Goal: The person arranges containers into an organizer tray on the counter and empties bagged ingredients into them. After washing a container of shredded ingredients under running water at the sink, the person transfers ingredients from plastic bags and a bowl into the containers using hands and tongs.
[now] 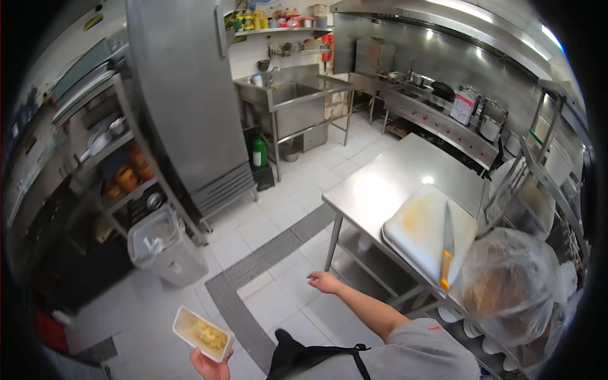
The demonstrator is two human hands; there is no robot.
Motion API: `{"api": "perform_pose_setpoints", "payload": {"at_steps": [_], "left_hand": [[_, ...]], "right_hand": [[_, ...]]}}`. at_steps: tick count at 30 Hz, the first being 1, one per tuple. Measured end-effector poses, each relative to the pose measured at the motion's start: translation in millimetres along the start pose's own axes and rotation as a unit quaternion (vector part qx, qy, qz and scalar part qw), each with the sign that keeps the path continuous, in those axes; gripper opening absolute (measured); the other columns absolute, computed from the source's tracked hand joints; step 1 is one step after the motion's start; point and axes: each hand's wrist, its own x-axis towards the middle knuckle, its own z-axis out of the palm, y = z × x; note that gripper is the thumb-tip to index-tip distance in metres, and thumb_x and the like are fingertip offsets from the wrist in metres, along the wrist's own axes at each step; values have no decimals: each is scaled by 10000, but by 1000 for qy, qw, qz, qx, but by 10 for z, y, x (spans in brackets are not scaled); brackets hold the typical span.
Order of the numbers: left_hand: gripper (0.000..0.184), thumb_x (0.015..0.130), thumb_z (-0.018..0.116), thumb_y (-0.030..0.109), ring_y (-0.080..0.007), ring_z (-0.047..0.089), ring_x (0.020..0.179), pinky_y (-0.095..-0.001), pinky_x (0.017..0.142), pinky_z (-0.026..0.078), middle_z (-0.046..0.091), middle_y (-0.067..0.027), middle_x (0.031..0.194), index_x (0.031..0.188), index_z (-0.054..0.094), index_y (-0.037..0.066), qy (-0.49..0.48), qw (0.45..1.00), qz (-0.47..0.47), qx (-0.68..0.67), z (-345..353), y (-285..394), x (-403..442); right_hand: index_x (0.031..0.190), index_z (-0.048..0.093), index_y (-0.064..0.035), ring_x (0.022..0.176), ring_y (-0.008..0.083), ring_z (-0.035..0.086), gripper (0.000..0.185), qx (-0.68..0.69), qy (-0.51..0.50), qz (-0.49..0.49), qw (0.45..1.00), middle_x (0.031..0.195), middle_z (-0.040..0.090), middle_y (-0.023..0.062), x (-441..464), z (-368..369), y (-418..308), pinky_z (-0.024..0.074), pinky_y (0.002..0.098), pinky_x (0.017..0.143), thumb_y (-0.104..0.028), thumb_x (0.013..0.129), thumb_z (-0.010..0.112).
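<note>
My left hand (211,366) is closed around the lower end of a white rectangular plastic tub (183,321). Inside the tub lies some pale yellow food (209,334), whose kind I cannot make out. Out to the side, my right hand (324,282) hangs above the tiled floor with nothing in it, its fingers loosely apart. Nearest to that hand is the steel worktable (361,190). On the table rests a white, stained cutting board (411,247), and across it lies a knife (448,247) with a yellow handle.
A grey bin (171,253) stands by the shelving at left, beside a tall steel fridge (187,95). Behind are a sink (294,94) and a stove (430,120). A large plastic bag (510,272) sits right of the board. A drain grate (253,272) crosses the floor.
</note>
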Motion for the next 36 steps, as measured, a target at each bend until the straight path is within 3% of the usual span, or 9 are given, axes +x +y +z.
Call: {"api": "perform_pose_setpoints", "payload": {"at_steps": [4, 9, 13, 15, 16, 18, 25, 32, 36], "left_hand": [[536, 761, 418, 393, -274, 604, 892, -441, 570, 548, 573, -93, 1082, 1193, 449, 76, -56, 996, -62, 32, 419, -126, 1637], [561, 771, 437, 344, -298, 578, 958, -500, 708, 508, 552, -121, 1128, 1237, 411, 34, -189, 971, -126, 68, 1565, -493, 3691], [544, 783, 414, 337, -309, 565, 981, -516, 762, 476, 548, -128, 1132, 1229, 417, 26, -282, 936, -211, 26, 2704, -821, 5001], [564, 779, 398, 374, -308, 570, 975, -501, 729, 493, 545, -129, 1141, 1229, 422, 35, -328, 917, -226, 26, 3151, -1037, 5620], [578, 775, 394, 398, -302, 577, 965, -491, 711, 503, 545, -126, 1145, 1231, 426, 44, -326, 918, -224, 40, 3361, -1155, 5888], [593, 771, 388, 420, -299, 587, 950, -476, 688, 517, 550, -126, 1141, 1234, 428, 52, -318, 921, -221, 51, 3906, -1358, 6448], [604, 773, 388, 404, -325, 594, 945, -475, 656, 548, 549, -159, 1132, 1247, 400, 30, -287, 944, -149, 68, 5019, -1389, 8372], [611, 770, 428, 406, -323, 611, 902, -451, 593, 568, 547, -155, 1136, 1254, 394, 35, -262, 954, -146, 2, 5886, -1830, 10566], [555, 811, 437, 372, -334, 589, 956, -479, 659, 550, 547, -146, 1143, 1254, 399, 41, -288, 944, -159, 22, 6830, -2219, 11657]], "right_hand": [[1003, 610, -98, 655, 206, 601, 277, 49, 62, -125, 989, 799, 640, 94, 1127, -537, -524, 477, 315, 608, -300, 815, 585], [776, 669, -55, 550, 99, 556, 281, 142, 100, 141, 975, 645, 622, 42, 1651, -1401, -255, 445, 254, 527, -317, 827, 582], [684, 628, 15, 551, 114, 556, 388, 260, 284, 159, 909, 648, 610, 74, 2062, -2340, 15, 456, 241, 556, -252, 895, 443], [732, 601, 3, 537, 98, 542, 359, 308, 381, 100, 866, 652, 594, 57, 2466, -2708, 384, 444, 236, 515, -228, 925, 407], [803, 595, -8, 546, 91, 540, 267, 239, 416, 124, 868, 650, 591, 52, 2715, -2963, 390, 446, 226, 514, -199, 912, 443], [842, 593, -12, 557, 89, 542, 170, 266, 450, 141, 841, 668, 596, 55, 3378, -3387, 621, 446, 229, 514, -165, 872, 525], [826, 625, -10, 565, 166, 559, 133, 52, 334, -31, 941, 764, 609, 114, 6673, -4661, 850, 456, 269, 528, -132, 774, 636], [813, 620, -42, 643, 239, 600, 118, 32, 218, -237, 946, 788, 606, 119, 9485, -4982, 1035, 489, 331, 584, -151, 772, 635], [798, 621, -33, 646, 246, 597, 111, 48, 186, -162, 968, 748, 608, 114, 10414, -5555, 1532, 485, 329, 591, -140, 771, 624]]}}
